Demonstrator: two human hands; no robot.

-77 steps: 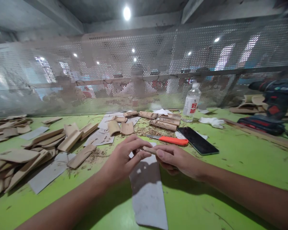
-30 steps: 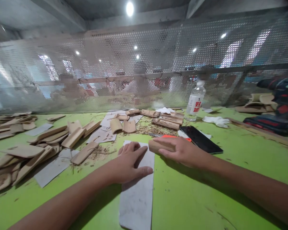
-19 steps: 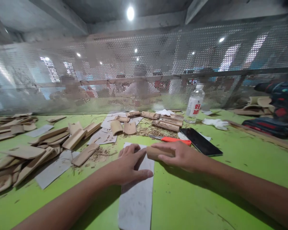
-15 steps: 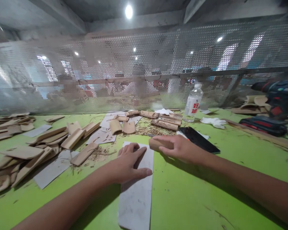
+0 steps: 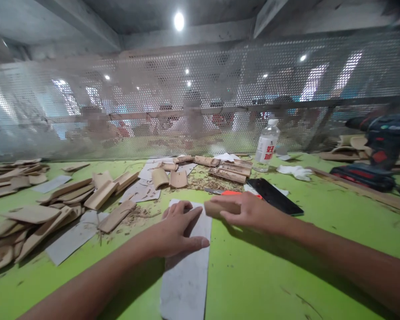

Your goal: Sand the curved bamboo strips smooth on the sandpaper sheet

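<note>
My left hand (image 5: 183,229) lies with its thumb and fingers spread across a long white paper-covered strip (image 5: 185,284) on the green table, pressing on it from above. To the right of the strip's far end, my right hand (image 5: 253,211) grips a brown block (image 5: 220,209), with the fingers along its top. Whether that block is wood or bamboo I cannot tell. Just behind the right hand lies an orange-handled knife (image 5: 226,193), partly covered by the hand. A black phone (image 5: 275,197) sits beside the right wrist.
Curved bamboo pieces (image 5: 66,218) are heaped at the left, with more bamboo pieces (image 5: 231,171) and shavings at the back. A water bottle (image 5: 267,146), a crumpled white glove or cloth (image 5: 295,172) and a cordless drill (image 5: 382,146) stand or lie at the right. A perforated metal screen (image 5: 146,102) borders the table.
My right hand and the brown block have shifted slightly toward me, and more of the orange knife shows. The white strip's near end has moved a little left. My left hand keeps its pose.
</note>
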